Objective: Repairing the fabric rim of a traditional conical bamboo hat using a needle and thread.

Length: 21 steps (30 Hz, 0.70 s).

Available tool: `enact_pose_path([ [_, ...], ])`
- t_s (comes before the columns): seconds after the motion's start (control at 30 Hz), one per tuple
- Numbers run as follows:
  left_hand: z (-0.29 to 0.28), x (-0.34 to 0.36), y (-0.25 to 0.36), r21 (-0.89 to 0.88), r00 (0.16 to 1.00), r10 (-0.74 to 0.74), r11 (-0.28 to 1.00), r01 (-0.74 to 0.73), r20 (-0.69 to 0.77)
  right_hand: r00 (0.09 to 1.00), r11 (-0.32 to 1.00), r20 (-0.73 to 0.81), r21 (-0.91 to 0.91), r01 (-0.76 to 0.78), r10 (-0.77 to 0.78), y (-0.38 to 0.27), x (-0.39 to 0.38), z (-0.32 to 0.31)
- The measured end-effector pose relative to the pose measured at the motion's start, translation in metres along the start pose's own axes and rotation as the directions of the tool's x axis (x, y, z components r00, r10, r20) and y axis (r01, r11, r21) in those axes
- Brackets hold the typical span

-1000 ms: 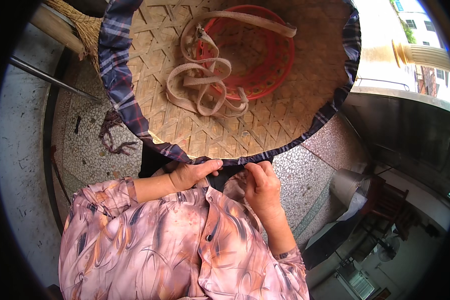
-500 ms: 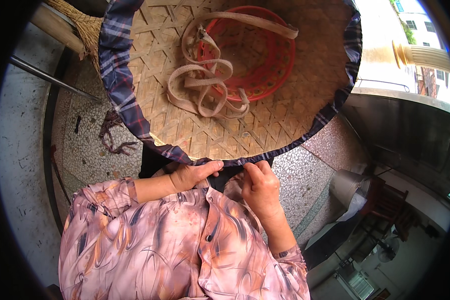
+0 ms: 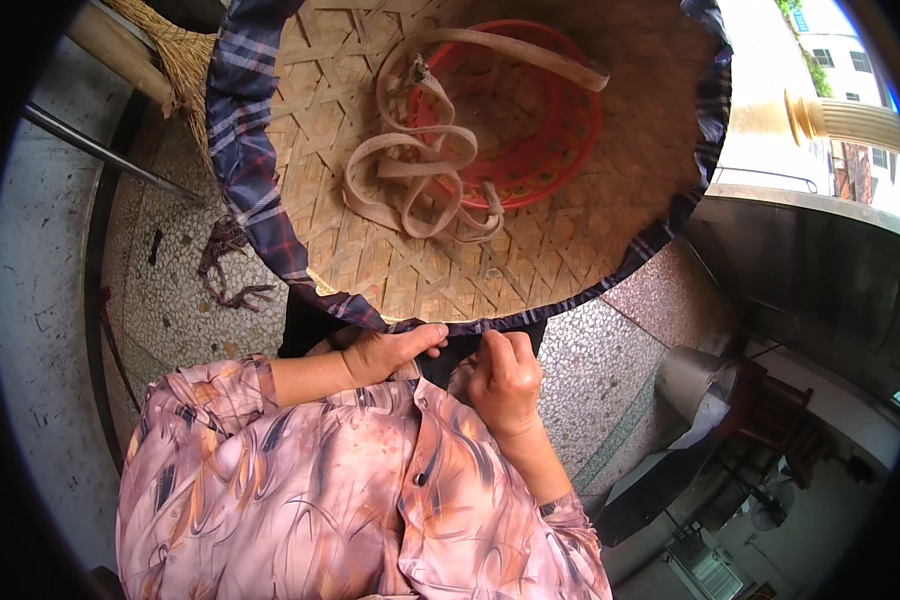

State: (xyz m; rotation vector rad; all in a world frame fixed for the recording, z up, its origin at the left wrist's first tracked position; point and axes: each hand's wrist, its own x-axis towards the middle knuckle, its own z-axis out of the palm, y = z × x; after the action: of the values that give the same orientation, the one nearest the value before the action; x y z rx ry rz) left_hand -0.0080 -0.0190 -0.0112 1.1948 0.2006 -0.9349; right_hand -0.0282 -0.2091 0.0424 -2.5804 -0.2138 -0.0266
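A large woven bamboo hat [image 3: 620, 150] lies inner side up before me, edged with dark plaid cloth [image 3: 240, 140]. Inside it are a red plastic ring [image 3: 570, 120] and tangled pale straps [image 3: 410, 200]. My left hand [image 3: 385, 355] grips the near cloth-covered rim, thumb pressed along it. Just right of it, my right hand [image 3: 510, 380] is at the rim with fingers curled closed; what its fingertips pinch is too small and hidden to make out.
A straw broom [image 3: 180, 60] and metal rod [image 3: 110, 150] are at the left, dark cords [image 3: 230, 270] on the speckled floor [image 3: 600, 370]. At right stand a metal bucket [image 3: 690, 385], wooden chair [image 3: 770, 410] and steel panel [image 3: 790, 270].
The hat has shifted slightly right and down. My right hand has moved slightly left and down, its fingers still closed; my left hand stays on the rim.
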Motion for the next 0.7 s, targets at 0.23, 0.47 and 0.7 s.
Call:
enact_pose_path([
  [0.23, 0.0, 0.002, -0.012, 0.02, 0.999, 0.034, 0.999, -0.035, 0.003, 0.992, 0.995, -0.112, 0.088, -0.056, 0.066, -0.001, -0.001, 0.007],
  [0.47, -0.003, 0.003, -0.009, 0.078, 0.997, 0.067, 0.995, -0.069, 0.028, 0.993, 0.986, -0.096, 0.159, -0.05, 0.065, 0.006, 0.0, 0.007],
  [0.7, -0.002, 0.002, -0.007, 0.047, 0.999, 0.024, 0.999, -0.025, 0.024, 0.995, 0.995, 0.018, -0.004, -0.099, 0.099, -0.006, 0.0, -0.014],
])
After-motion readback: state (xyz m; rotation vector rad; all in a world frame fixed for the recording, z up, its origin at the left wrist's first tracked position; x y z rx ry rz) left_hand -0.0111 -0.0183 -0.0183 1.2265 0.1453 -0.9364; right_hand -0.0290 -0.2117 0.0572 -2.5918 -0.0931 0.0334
